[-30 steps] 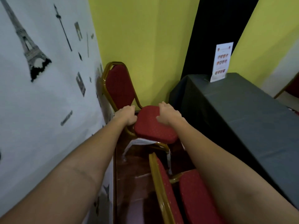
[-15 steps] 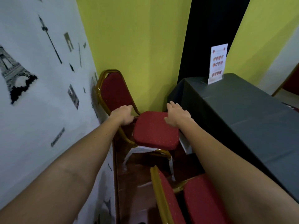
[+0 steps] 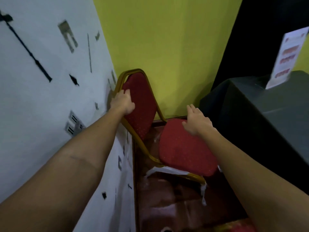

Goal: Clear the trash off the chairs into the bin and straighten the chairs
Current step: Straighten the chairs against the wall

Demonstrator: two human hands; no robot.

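Observation:
A red padded chair [image 3: 184,151] with a gold metal frame stands in the corner, its backrest against the white wall. My left hand [image 3: 122,102] grips the left edge of the backrest frame. My right hand [image 3: 197,120] lies flat on the far right corner of the seat, fingers spread and holding nothing. Torn white wrapping [image 3: 167,170] hangs under the seat's front rail. No bin is in view.
A white wall with black landmark prints [image 3: 50,81] runs along the left, and a yellow wall [image 3: 167,39] closes the back. A table under a dark cloth [image 3: 267,114] with a standing card [image 3: 287,57] stands close on the right. A second red chair's edge [image 3: 234,226] shows at the bottom.
My left hand rose from the seat's left edge to the backrest frame. My right hand opened on the seat's far corner. The view moved closer and tilted left.

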